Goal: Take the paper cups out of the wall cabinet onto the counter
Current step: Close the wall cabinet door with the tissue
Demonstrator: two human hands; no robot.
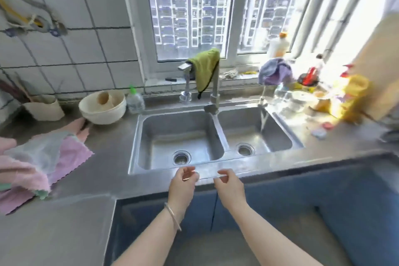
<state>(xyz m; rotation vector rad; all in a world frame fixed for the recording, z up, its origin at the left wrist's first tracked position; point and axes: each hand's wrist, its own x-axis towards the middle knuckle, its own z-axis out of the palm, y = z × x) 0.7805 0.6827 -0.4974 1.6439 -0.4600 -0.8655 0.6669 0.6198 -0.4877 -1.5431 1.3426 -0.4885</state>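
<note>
Looking for paper cups: none visible, nor any wall cabinet; both must lie above or outside what the head view takes in. Neither hand carries anything. Left hand [184, 179] hangs over the front lip of the worktop [103, 153], fingers [190, 171] loosely curled, nothing in them. Right hand [226, 181] just beside it, fingers relaxed and slightly bent, likewise holding nothing.

Just beyond my fingers, the double sink [181, 136], both basins dry-looking. Further beyond, faucet with a green cloth [205, 69] draped over it. Off to the left of my fingers, pink cloths [43, 162] spread on the worktop, and a white bowl [102, 107] past them. Far right is cluttered with bottles, washed out by window glare.

Judgement: step in hand is the reach up, not yet begun. Best done by raising the gaze first to find the cabinet door, opening with one hand, steadying the stack with the other. The bare steel between the sink and the cloths looks the safest landing spot.
</note>
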